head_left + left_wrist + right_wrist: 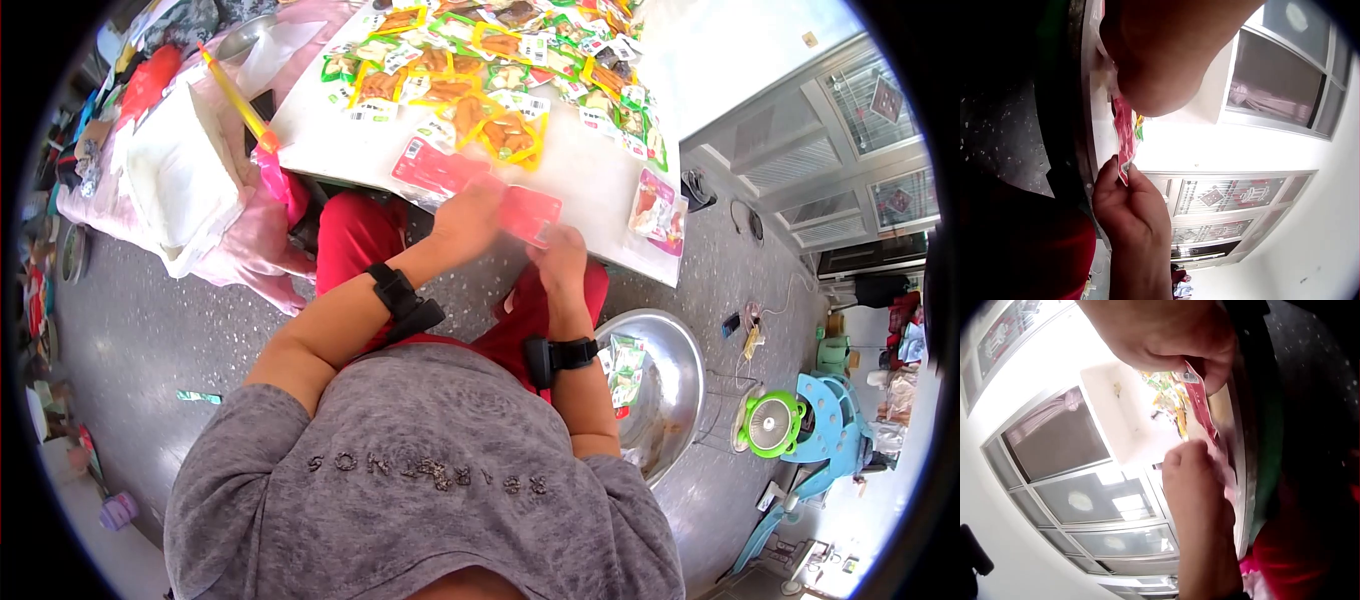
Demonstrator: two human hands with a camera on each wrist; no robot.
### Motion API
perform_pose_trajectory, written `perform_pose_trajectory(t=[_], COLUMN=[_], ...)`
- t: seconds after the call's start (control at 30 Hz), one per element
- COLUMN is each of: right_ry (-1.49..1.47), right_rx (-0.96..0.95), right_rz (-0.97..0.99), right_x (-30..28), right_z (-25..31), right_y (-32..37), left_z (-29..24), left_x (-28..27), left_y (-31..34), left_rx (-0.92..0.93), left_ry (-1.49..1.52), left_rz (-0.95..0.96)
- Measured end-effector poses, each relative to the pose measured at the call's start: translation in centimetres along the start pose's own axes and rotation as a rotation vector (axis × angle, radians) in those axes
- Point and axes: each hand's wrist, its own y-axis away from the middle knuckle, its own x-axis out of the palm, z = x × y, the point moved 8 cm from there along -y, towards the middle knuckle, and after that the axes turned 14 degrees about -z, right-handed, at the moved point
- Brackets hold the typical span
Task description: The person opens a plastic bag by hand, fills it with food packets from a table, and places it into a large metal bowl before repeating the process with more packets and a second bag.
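Observation:
A flat pink-red printed packet [531, 214] stretches between the two hands over the near edge of the white table. My right hand [562, 258] pinches its right end; in the left wrist view, thumb and fingertips of the right hand [1132, 206] close on the packet's corner [1125, 140]. My left hand [468, 216] has curled fingers at the other end, gripping along the packet's edge, its fingertips partly hidden. In the right wrist view the left hand [1197, 481] shows bent knuckles beside the packet [1200, 400]. Another pink-red packet [432, 166] lies just beyond the left hand.
Many yellow and green food packets [505, 135] cover the far part of the white table [590, 215]. One pink-purple packet [655, 212] lies near its right corner. A metal basin [685, 390] with packets stands at right. A white foam box [185, 180] sits at left.

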Motion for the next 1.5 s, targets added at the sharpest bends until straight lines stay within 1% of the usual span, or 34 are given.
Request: perform_pose_trajectory(t=[0.07,0.1,0.17,0.2,0.23,0.33,0.4,0.47,0.5,0.57,0.67,0.7,0.73,0.83,0.93,0.97,1.07,1.1,1.2,1.23,1.3,1.4,1.43,1.5], right_ry=[-0.066,-0.071,0.045,0.104,0.176,0.514,0.796,0.936,0.935,0.921,0.860,0.830,0.800,0.674,0.496,0.524,0.807,0.780,0.946,0.942,0.875,0.841,0.824,0.801], right_rx=[0.068,0.085,0.055,0.040,0.015,-0.167,-0.390,-0.520,-0.539,-0.490,-0.255,-0.156,-0.056,-0.172,-0.405,-0.537,-1.200,-1.180,-1.201,-1.259,-1.261,-1.239,-1.247,-1.270], right_rz=[0.052,0.162,0.256,0.302,0.296,0.343,0.507,0.638,0.686,0.687,0.580,0.561,0.543,0.416,0.220,0.141,-0.105,-0.117,-0.129,-0.117,-0.138,-0.144,-0.145,-0.150], right_x=[1.6,3.0,4.4,5.2,5.8,6.8,8.3,9.3,9.8,9.9,9.1,8.6,8.1,6.1,3.6,2.9,1.5,1.0,1.2,1.8,1.7,1.5,1.5,1.5], right_z=[-1.8,-2.4,-2.8,-2.7,-2.6,-1.8,-1.3,-1.6,-1.9,-2.1,-1.2,-1.1,-1.1,1.3,4.5,5.5,7.5,7.2,5.8,6.1,6.3,6.7,6.9,7.1], right_y=[0.5,0.8,1.0,1.3,1.3,0.9,1.0,1.2,1.2,0.6,0.5,0.2,0.1,-1.8,-3.8,-4.3,-5.0,-5.4,-5.2,-4.4,-4.4,-4.3,-4.1,-4.0], left_z=[0.1,-0.3,-1.1,-0.9,-0.6,0.3,0.9,1.4,1.5,1.6,0.5,0.3,0.6,1.2,2.9,3.4,2.6,2.0,0.5,0.8,2.1,3.6,3.9,3.9], left_x=[1.2,1.0,0.6,0.8,1.1,1.6,1.8,1.6,1.5,1.3,0.0,-0.4,-0.2,0.0,1.2,1.5,2.1,1.8,2.2,3.2,5.6,8.5,9.5,10.5], left_y=[0.3,0.2,0.3,0.4,0.5,0.7,0.7,0.6,0.5,0.3,0.0,-0.3,-0.5,-1.2,-3.1,-3.6,-5.2,-6.1,-10.7,-12.2,-15.2,-19.1,-20.2,-21.5], left_rx=[-0.004,0.025,0.084,0.074,0.065,0.029,-0.003,-0.035,-0.027,0.003,0.173,0.249,0.265,0.314,0.268,0.254,0.126,0.079,0.137,0.164,0.220,0.220,0.250,0.218], left_ry=[-0.007,0.021,0.076,0.070,0.065,0.067,0.084,0.112,0.130,0.172,0.120,0.117,0.123,0.117,0.090,0.059,-0.015,-0.003,-0.001,-0.077,-0.230,-0.272,-0.359,-0.407], left_rz=[0.046,0.014,-0.049,-0.038,-0.027,-0.014,-0.003,0.016,0.000,-0.034,-0.126,-0.199,-0.203,-0.236,-0.100,-0.069,0.233,0.281,0.247,0.263,0.295,0.186,0.201,0.210])
